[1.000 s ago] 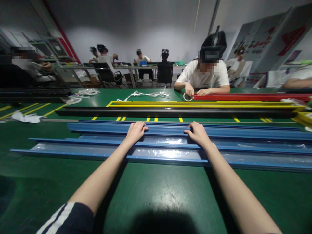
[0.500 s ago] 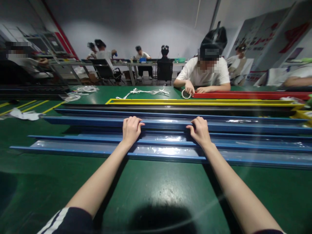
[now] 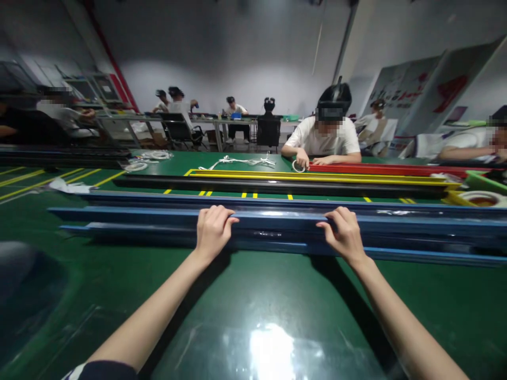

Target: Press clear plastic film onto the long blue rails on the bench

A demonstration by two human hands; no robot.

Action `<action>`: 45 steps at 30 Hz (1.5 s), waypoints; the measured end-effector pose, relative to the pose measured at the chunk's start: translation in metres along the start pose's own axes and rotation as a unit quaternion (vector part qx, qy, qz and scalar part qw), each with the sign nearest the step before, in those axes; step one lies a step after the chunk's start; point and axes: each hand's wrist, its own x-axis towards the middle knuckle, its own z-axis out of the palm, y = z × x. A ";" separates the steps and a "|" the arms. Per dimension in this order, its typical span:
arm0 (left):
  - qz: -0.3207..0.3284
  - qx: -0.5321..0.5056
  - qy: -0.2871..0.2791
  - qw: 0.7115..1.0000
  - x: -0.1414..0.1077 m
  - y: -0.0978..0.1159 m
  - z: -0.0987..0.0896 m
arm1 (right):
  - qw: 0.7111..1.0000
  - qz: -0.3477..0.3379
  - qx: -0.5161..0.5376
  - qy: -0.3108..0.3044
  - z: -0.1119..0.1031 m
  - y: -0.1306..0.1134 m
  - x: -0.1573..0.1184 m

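A long blue profile [image 3: 277, 221] runs sideways across the green table [image 3: 237, 295]. My left hand [image 3: 215, 229] grips its edge left of the middle, fingers over the top and thumb toward the centre. Farther right, my right hand [image 3: 344, 232] pinches the same edge. Both sets of fingertips are partly hidden behind the edge. Glossy blue channel surfaces show behind and below the gripped edge; how many pieces there are I cannot tell.
Beyond lie a black profile [image 3: 178, 183], a yellow one [image 3: 317, 177] and a red one [image 3: 380, 169]. Opposite, a person in a white shirt [image 3: 348, 137] leans over the table with a white ring [image 3: 299, 167]. White cords [image 3: 237, 161] lie nearby.
The gripped blue profile now sits lower in view and overlaps the nearer blue channels, which looked more spread out before. My hands are slightly farther apart. The head view has shifted.
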 end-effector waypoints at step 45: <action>-0.047 -0.051 -0.136 0.988 -0.099 0.028 -0.002 | 0.986 0.039 0.031 -0.157 -0.019 -0.038 -0.099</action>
